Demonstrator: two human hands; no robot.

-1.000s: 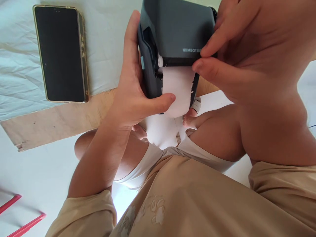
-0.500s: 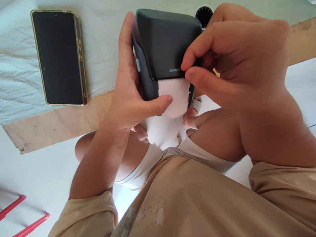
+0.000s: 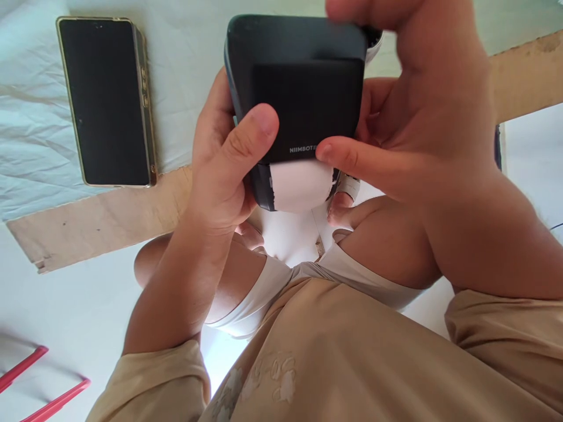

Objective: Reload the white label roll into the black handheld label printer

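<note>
A dark label printer (image 3: 308, 99) marked NIIMBOT is held up above my lap, between both hands. White label paper (image 3: 303, 184) sticks out from its near end, below the lettering. My left hand (image 3: 229, 152) grips the printer's left side, its thumb lying over the top face. On the other side my right hand (image 3: 422, 111) is wrapped round the right edge, thumb tip near the brand name and a blurred finger at the far right corner. The printer's underside is hidden.
A phone (image 3: 105, 102) with a dark screen lies on the pale cloth (image 3: 176, 76) at left. The table's wooden edge (image 3: 109, 205) runs across in front of my knees. A round dark object (image 3: 375, 41) shows partly behind the printer. Red bars (image 3: 57, 401) stand at lower left.
The printer has turned to face me more squarely. My left thumb has moved from the paper onto the top face. My right hand has gone from a pinch near the lettering to spanning the right side.
</note>
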